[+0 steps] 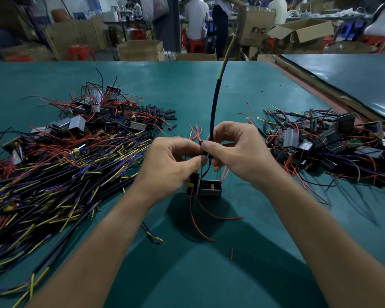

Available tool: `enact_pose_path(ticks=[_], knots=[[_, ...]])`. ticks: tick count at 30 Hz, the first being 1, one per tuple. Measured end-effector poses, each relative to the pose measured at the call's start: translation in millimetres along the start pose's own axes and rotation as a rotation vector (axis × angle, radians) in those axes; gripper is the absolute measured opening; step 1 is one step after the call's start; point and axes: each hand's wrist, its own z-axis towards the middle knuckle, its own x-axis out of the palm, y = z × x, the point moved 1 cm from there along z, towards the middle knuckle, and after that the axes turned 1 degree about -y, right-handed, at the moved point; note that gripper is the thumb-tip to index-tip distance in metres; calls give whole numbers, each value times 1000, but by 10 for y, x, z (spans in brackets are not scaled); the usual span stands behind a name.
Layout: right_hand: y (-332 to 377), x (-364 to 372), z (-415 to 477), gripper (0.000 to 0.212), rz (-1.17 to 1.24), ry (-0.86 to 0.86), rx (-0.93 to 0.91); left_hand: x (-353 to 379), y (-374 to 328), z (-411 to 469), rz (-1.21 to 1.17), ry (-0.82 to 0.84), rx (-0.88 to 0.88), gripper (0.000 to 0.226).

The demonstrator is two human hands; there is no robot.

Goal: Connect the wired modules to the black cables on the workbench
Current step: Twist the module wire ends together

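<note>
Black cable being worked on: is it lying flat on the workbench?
No: the black cable stands upright, its lower end pinched between the left hand and right hand above the workbench.

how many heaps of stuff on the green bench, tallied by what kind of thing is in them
heaps of grey and black wired modules with red leads: 2
heap of long black cables with yellow and purple ends: 1
heap of short black tube pieces: 1
total: 4
</note>
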Motion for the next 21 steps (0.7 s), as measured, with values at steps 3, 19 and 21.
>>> enact_pose_path(ticks=[3, 19, 21], knots=[[17, -4, -8, 21, 3, 2, -8, 15, -5, -1, -47, -24, -67, 8], [77, -33, -26, 4, 97, 1, -31, -9, -75, -10, -75, -55, 7, 21], [83, -44, -26, 3, 104, -1, -15, 7, -72, -22, -102, -68, 5, 24]])
